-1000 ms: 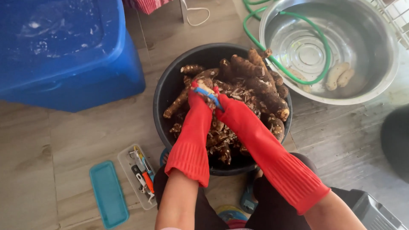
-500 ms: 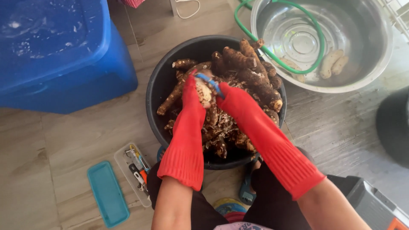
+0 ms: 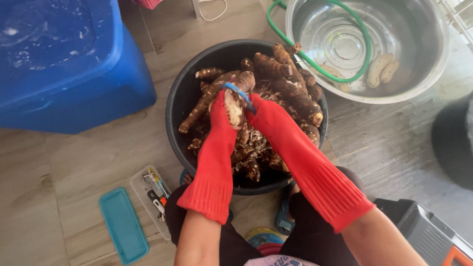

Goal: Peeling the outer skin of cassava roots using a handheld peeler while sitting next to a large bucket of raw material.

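Left hand (image 3: 219, 111) clamps half-peeled root (image 3: 233, 101) above black tub (image 3: 180, 106), scraps dropping inside; right hand (image 3: 261, 111) closed round blue peeler (image 3: 236, 90) against root.

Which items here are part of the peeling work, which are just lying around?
In use: left hand gripping half-peeled brown root; right hand with blue-handled peeler; black round tub of roots; steel basin holding peeled pieces.

Lying about: blue plastic bin, teal rectangular lid, clear tool case.
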